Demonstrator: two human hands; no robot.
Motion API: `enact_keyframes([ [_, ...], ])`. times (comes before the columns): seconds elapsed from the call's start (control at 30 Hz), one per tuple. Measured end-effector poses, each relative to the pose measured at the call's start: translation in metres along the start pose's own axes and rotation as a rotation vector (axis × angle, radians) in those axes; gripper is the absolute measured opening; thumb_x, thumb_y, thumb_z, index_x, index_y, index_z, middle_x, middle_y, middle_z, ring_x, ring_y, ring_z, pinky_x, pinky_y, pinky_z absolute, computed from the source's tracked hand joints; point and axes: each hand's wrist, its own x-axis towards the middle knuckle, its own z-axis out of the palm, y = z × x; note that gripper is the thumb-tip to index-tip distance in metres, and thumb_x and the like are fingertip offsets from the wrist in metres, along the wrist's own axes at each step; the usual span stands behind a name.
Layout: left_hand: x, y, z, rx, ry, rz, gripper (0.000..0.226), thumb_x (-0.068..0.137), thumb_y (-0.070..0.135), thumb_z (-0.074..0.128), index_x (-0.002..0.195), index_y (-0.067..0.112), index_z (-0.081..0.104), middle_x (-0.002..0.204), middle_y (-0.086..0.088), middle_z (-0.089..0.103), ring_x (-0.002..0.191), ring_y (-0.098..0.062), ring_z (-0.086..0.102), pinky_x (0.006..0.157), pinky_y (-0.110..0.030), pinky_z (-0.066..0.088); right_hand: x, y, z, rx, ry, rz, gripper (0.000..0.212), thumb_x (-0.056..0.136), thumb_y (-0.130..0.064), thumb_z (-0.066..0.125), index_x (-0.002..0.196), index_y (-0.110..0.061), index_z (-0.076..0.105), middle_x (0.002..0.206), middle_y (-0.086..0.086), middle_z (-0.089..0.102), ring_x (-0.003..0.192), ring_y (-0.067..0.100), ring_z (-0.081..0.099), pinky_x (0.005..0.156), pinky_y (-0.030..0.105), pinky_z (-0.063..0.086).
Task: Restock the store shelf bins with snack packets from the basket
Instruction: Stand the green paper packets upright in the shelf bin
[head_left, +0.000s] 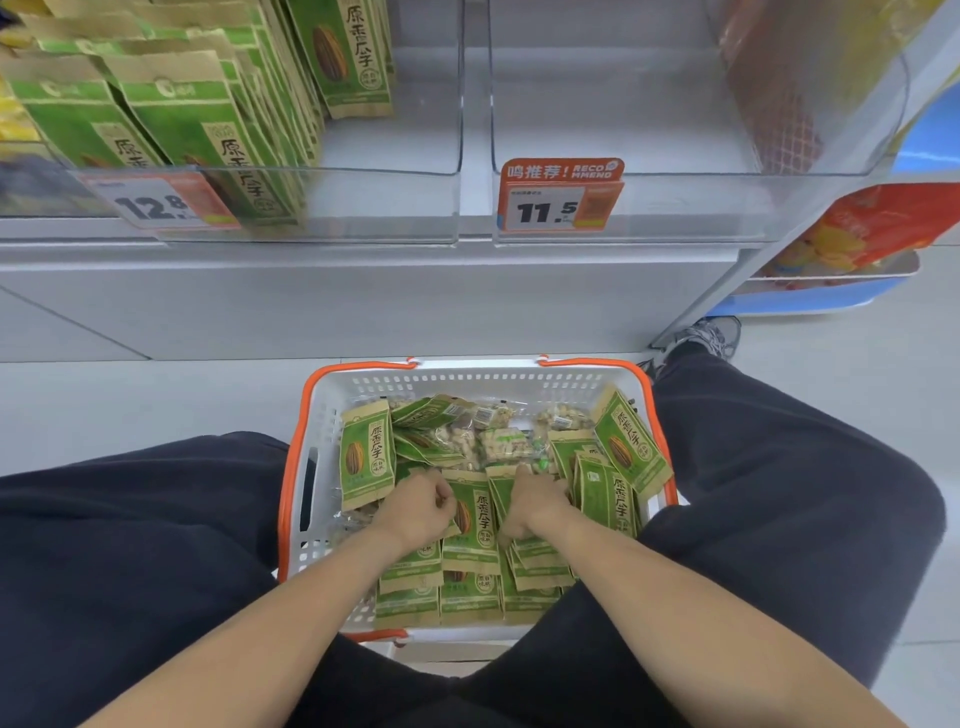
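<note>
2 clear bins above grey floor

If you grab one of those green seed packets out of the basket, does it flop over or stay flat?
Probably fairly flat: the green packets in the basket lie in neat overlapping rows, and the ones in the shelf bin stand upright. Likely light and easily slid, as they lie loosely piled.

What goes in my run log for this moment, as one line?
stage: picking | left hand: grips green packet | right hand: among packets, grip unclear | basket: stocked | right bin: nearly empty
</note>
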Motion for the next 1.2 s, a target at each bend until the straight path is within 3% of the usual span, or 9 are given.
enact_keyframes([
  [0.3,0.001,0.011,0.002,-0.272,-0.186,-0.170,0.025,0.099,0.024,0.054,0.100,0.003,0.068,0.092,-0.014,0.073,0.077,-0.021,0.068,0.079,-0.036,0.058,-0.006,0.012,-0.020,0.660,-0.102,0.005,0.108,0.065,-0.019,0.087,0.154,-0.021,0.025,0.155,0.007,0.035,0.136,0.032,0.043,0.097,0.048,0.052],
  [0.47,0.000,0.024,0.012,-0.473,-0.267,-0.287,0.014,0.101,0.021,0.053,0.093,0.010,0.058,0.098,-0.011,0.065,0.095,-0.023,0.068,0.087,-0.032,0.058,0.000,0.007,-0.004,0.572,-0.022,0.016,0.126,0.063,-0.035,0.092,0.158,-0.016,0.010,0.160,0.011,0.029,0.145,0.032,0.033,0.114,0.044,0.038],
  [0.53,0.002,0.026,0.019,-0.538,-0.232,-0.317,0.015,0.098,0.019,0.058,0.104,0.006,0.061,0.105,-0.013,0.065,0.096,-0.023,0.067,0.088,-0.034,0.058,0.000,0.010,-0.002,0.571,-0.001,0.010,0.127,0.068,-0.035,0.089,0.159,-0.014,0.002,0.161,0.013,0.027,0.146,0.032,0.032,0.116,0.041,0.035],
  [0.63,0.004,0.024,0.028,-0.587,-0.167,-0.378,0.052,0.087,0.015,0.073,0.130,-0.006,0.053,0.120,-0.016,0.065,0.096,-0.022,0.069,0.088,-0.035,0.059,-0.002,0.016,-0.006,0.670,-0.037,-0.004,0.124,0.068,-0.036,0.087,0.159,-0.014,0.006,0.162,0.011,0.025,0.146,0.033,0.032,0.113,0.043,0.039],
  [0.8,0.001,0.030,0.020,-0.826,-0.227,-0.421,0.033,0.081,-0.008,0.073,0.109,0.003,0.058,0.090,-0.016,0.072,0.077,-0.024,0.070,0.065,-0.027,0.058,-0.008,0.021,-0.024,0.858,-0.168,-0.016,0.112,0.063,-0.034,0.088,0.154,-0.012,0.026,0.154,0.013,0.039,0.137,0.032,0.043,0.107,0.049,0.044],
  [0.87,0.000,0.030,0.007,-0.908,-0.290,-0.413,0.032,0.081,-0.008,0.072,0.105,0.008,0.059,0.095,-0.018,0.074,0.084,-0.026,0.072,0.064,-0.028,0.057,-0.012,0.026,-0.038,0.887,-0.162,-0.052,0.102,0.064,-0.032,0.089,0.150,-0.011,0.037,0.147,0.012,0.048,0.132,0.030,0.049,0.103,0.045,0.047],
  [1.0,-0.002,0.033,-0.027,-1.043,-0.459,-0.350,0.045,0.084,-0.013,0.063,0.125,0.003,0.057,0.112,-0.015,0.073,0.106,-0.030,0.069,0.093,-0.043,0.055,-0.027,0.044,-0.077,0.935,-0.069,-0.086,0.105,0.058,-0.025,0.091,0.147,-0.015,0.036,0.137,0.010,0.053,0.120,0.030,0.057,0.095,0.044,0.053],
  [1.07,-0.004,0.040,-0.047,-1.077,-0.505,-0.267,0.054,0.083,-0.016,0.061,0.131,0.006,0.050,0.116,-0.017,0.071,0.109,-0.032,0.068,0.097,-0.046,0.053,-0.039,0.049,-0.092,0.992,-0.100,-0.144,0.109,0.056,-0.020,0.093,0.147,-0.017,0.035,0.129,0.008,0.058,0.112,0.028,0.063,0.091,0.048,0.056],
  [1.2,-0.007,0.054,-0.094,-0.827,-0.362,-0.053,0.068,0.078,-0.014,0.071,0.132,0.020,0.050,0.114,-0.008,0.072,0.108,-0.027,0.069,0.094,-0.047,0.054,-0.069,0.039,-0.104,1.218,-0.117,-0.369,0.100,0.061,-0.024,0.095,0.143,-0.020,0.038,0.121,0.001,0.066,0.105,0.018,0.067,0.081,0.040,0.057],
])
